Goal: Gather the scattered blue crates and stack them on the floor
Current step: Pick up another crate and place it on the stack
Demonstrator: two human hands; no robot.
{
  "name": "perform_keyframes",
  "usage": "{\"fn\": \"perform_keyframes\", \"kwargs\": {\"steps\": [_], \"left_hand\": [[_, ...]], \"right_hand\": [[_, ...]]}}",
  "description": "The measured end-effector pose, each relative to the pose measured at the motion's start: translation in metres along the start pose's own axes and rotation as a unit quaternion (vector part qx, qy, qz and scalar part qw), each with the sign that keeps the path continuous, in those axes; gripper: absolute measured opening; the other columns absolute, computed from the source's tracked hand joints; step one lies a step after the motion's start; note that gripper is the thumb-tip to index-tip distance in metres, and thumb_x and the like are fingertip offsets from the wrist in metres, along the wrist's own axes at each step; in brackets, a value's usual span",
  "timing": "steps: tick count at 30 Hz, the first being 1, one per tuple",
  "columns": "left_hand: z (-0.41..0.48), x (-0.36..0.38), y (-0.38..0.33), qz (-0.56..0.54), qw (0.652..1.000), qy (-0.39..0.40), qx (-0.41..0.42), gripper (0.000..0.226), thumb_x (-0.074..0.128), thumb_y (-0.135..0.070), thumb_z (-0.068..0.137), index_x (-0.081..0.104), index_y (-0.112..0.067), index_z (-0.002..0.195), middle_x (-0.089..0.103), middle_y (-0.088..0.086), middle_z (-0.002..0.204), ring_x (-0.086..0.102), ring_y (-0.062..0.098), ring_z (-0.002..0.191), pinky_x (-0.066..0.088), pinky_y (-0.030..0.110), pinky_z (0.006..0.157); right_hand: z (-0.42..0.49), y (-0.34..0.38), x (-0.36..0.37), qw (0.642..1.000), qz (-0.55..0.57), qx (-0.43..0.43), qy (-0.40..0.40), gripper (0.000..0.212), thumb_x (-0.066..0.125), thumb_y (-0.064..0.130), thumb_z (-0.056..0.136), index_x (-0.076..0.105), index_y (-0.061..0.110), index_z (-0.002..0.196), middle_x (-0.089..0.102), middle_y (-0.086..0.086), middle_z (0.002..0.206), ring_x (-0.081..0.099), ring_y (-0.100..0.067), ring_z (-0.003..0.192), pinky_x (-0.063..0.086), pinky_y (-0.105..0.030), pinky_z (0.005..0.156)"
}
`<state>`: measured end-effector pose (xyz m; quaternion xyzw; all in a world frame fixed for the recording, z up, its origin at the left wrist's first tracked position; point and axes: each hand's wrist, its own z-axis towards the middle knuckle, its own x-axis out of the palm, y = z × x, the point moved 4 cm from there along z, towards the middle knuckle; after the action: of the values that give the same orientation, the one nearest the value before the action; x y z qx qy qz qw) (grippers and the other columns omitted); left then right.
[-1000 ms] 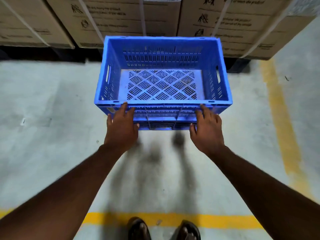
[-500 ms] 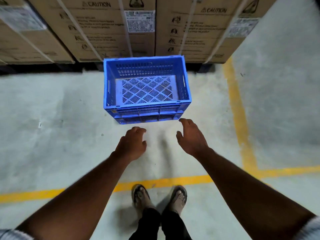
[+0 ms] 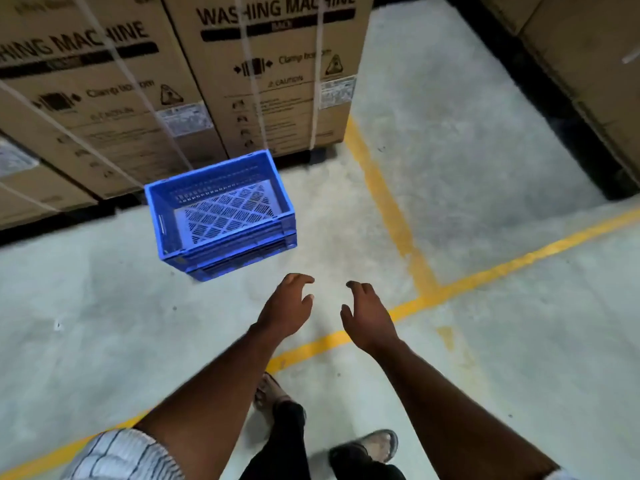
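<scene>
Behind the blue crates [image 3: 221,216], strapped washing-machine cartons [image 3: 277,81]; yellow lines [image 3: 391,209] alongside.

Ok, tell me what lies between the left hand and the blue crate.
Head view: only bare concrete floor between the left hand and the blue crate.

A warehouse: tall strapped cardboard cartons [image 3: 273,74] printed "WASHING MACHINE" stand in a row on a bare concrete floor [image 3: 467,174], with painted yellow lines [image 3: 391,209] marking out bays and more cartons [image 3: 595,64] across the aisle.
</scene>
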<state>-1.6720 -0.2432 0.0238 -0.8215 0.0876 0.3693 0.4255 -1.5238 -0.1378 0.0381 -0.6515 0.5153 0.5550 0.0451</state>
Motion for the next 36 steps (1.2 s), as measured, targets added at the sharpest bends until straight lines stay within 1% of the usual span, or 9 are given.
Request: {"fn": "perform_keyframes", "kwargs": {"steps": [5,9,12,15,19,23,29,32,36], "left_hand": [[-0.015,0.061,-0.108,0.044,0.996,0.044,0.06,0.038,0.055,-0.022,0.092,0.053,-0.021,0.13,0.045,-0.001,0.137,0.05,0.018,0.123,0.041,0.029,0.102],[-0.038,0.119,-0.193,0.08,0.987,0.086,0.11,0.04,0.056,-0.023,0.092,0.051,-0.021,0.132,0.042,-0.001,0.14,0.047,0.017,0.127,0.037,0.028,0.103],[-0.056,0.173,-0.258,0.109,0.973,0.12,0.166,0.041,0.057,-0.023,0.091,0.051,-0.02,0.132,0.043,0.002,0.14,0.047,0.02,0.128,0.036,0.028,0.105],[-0.074,0.22,-0.317,0.109,0.962,0.148,0.203,0.042,0.057,-0.021,0.091,0.052,-0.019,0.133,0.044,0.003,0.139,0.049,0.02,0.125,0.036,0.025,0.102],[-0.096,0.279,-0.394,0.114,0.936,0.196,0.27,0.042,0.057,-0.021,0.09,0.052,-0.021,0.132,0.046,0.001,0.136,0.052,0.019,0.12,0.038,0.027,0.099],[-0.113,0.344,-0.461,0.144,0.899,0.247,0.331,0.041,0.058,-0.021,0.091,0.051,-0.019,0.132,0.046,0.002,0.136,0.05,0.018,0.122,0.035,0.026,0.1],[-0.126,0.445,-0.534,0.206,0.833,0.328,0.394,0.043,0.057,-0.026,0.092,0.048,-0.021,0.134,0.045,0.001,0.14,0.046,0.017,0.128,0.035,0.029,0.106],[-0.126,0.501,-0.575,0.238,0.801,0.367,0.408,0.046,0.057,-0.027,0.093,0.046,-0.019,0.136,0.045,0.004,0.14,0.047,0.019,0.126,0.035,0.029,0.105],[-0.131,0.567,-0.626,0.274,0.756,0.426,0.416,0.049,0.057,-0.027,0.093,0.044,-0.017,0.139,0.042,0.006,0.143,0.042,0.018,0.133,0.03,0.026,0.107]], "right_hand": [[-0.06,-0.096,-0.062,0.996,0.028,0.076,-0.045,0.051,0.047,0.024,0.093,0.035,0.017,0.142,0.04,-0.008,0.14,0.047,-0.028,0.125,0.047,-0.039,0.094],[-0.115,-0.173,-0.116,0.989,0.046,0.104,-0.091,0.05,0.048,0.025,0.094,0.036,0.015,0.141,0.042,-0.01,0.138,0.049,-0.031,0.122,0.047,-0.042,0.093],[-0.165,-0.239,-0.154,0.981,0.042,0.142,-0.127,0.051,0.048,0.025,0.093,0.036,0.016,0.142,0.043,-0.011,0.137,0.05,-0.032,0.12,0.047,-0.043,0.094],[-0.211,-0.297,-0.184,0.968,0.049,0.193,-0.156,0.051,0.048,0.024,0.093,0.036,0.015,0.142,0.044,-0.011,0.136,0.049,-0.033,0.12,0.047,-0.044,0.094],[-0.263,-0.352,-0.217,0.944,0.08,0.24,-0.213,0.05,0.049,0.024,0.091,0.038,0.014,0.14,0.046,-0.012,0.133,0.05,-0.034,0.118,0.047,-0.044,0.093],[-0.315,-0.408,-0.234,0.913,0.106,0.294,-0.264,0.047,0.048,0.024,0.092,0.041,0.014,0.137,0.048,-0.012,0.13,0.053,-0.033,0.115,0.047,-0.043,0.091],[-0.385,-0.502,-0.241,0.856,0.145,0.395,-0.299,0.045,0.048,0.025,0.094,0.04,0.013,0.137,0.048,-0.012,0.13,0.053,-0.033,0.115,0.046,-0.04,0.091],[-0.422,-0.556,-0.247,0.818,0.17,0.451,-0.313,0.046,0.049,0.025,0.094,0.04,0.014,0.138,0.047,-0.011,0.13,0.052,-0.031,0.117,0.044,-0.038,0.092],[-0.474,-0.616,-0.249,0.76,0.211,0.537,-0.298,0.047,0.049,0.025,0.093,0.04,0.013,0.138,0.047,-0.011,0.13,0.052,-0.031,0.118,0.044,-0.038,0.093]]}}
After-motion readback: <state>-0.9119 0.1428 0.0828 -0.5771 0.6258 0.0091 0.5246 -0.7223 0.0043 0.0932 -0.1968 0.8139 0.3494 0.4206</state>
